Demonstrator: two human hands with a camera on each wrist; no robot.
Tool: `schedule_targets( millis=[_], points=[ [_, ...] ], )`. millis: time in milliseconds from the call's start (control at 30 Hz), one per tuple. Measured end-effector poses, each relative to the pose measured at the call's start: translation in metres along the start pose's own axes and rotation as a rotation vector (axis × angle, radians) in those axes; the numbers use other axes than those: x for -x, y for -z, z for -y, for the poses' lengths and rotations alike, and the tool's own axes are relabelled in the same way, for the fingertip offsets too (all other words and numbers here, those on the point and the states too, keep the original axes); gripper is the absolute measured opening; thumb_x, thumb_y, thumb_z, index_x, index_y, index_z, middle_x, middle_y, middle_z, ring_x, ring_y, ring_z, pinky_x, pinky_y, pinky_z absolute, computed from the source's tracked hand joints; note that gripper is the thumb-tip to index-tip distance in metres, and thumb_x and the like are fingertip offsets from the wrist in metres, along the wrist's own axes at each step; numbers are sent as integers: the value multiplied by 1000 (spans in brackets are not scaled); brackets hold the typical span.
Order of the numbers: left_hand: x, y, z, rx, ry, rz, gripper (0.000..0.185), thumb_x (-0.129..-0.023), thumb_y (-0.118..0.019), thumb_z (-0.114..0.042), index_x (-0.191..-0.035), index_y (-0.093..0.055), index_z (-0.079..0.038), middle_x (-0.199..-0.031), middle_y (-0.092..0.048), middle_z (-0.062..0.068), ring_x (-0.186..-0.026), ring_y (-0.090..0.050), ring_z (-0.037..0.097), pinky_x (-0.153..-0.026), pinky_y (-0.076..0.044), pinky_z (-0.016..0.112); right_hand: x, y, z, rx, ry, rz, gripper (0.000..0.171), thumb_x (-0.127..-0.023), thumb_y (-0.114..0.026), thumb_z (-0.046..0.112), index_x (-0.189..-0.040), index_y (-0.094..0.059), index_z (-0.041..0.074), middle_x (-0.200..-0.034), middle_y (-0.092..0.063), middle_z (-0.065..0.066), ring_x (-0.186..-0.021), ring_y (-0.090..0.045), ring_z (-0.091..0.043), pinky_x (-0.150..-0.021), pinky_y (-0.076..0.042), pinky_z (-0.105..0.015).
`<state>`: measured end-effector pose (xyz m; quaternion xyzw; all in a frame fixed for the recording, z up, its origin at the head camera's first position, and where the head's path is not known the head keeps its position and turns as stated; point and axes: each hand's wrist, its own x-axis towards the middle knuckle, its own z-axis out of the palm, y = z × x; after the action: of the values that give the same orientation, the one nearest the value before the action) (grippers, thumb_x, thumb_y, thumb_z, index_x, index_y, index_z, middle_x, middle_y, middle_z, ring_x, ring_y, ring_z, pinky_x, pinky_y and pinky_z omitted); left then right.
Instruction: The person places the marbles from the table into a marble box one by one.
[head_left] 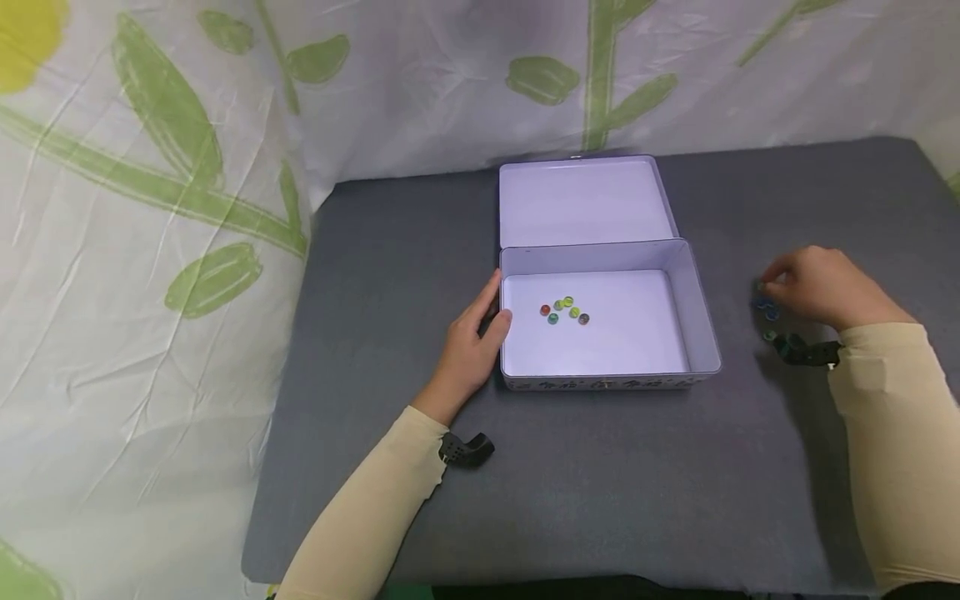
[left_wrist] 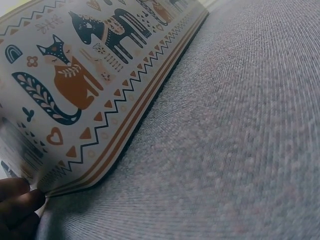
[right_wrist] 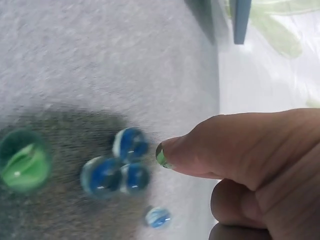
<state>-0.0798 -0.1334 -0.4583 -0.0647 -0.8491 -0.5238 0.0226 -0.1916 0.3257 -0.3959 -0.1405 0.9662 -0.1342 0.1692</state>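
Observation:
A tin box (head_left: 701, 333) with a pale lilac inside stands on the dark table, its lid (head_left: 588, 200) folded back. On its floor lie several small glass marbles (head_left: 552, 318) in red, green, yellow and dark tones. My left hand (head_left: 467, 354) rests against the tin's left wall, thumb at the rim. In the left wrist view, fingertips (left_wrist: 22, 205) touch a corner of the patterned wall (left_wrist: 75, 75). Right of the tin, my right hand (head_left: 828, 287) pinches a green marble (right_wrist: 160, 156), mostly hidden by the thumb. Blue-and-white marbles (right_wrist: 132, 145) and another green marble (right_wrist: 25, 162) lie beside it.
The grey table (head_left: 375, 292) extends around the tin. Behind it hangs a white sheet (head_left: 420, 83) with green leaf prints, which also covers the left side. Dark wrist devices (head_left: 467, 450) sit on both of the person's forearms, over beige sleeves (head_left: 375, 508).

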Motion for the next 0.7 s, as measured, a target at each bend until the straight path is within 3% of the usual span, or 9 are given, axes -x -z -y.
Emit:
schedule_targets(
  millis=[300,700],
  points=[
    [2,1,-1,-8,-1,1,62,-108,-48,-41,-166,-35,-23,-169,-35,-8,-155,-33,10,-127,-28,36,5,12,22,14,-4,-48,33,-99,-59,16,-116,-74,-7,-98,-72,-26,-78,-65,-31,-63,-52,-52],
    [1,2,0,-4,2,-1,62,-108,-48,-43,-166,-35,-26,-168,-36,-8,-154,-34,11,-126,-30,38,5,27,76,58,79,-148,30,-100,-61,15,-118,-75,-4,-98,-74,-25,-76,-68,-29,-56,-51,-48]
  ],
)
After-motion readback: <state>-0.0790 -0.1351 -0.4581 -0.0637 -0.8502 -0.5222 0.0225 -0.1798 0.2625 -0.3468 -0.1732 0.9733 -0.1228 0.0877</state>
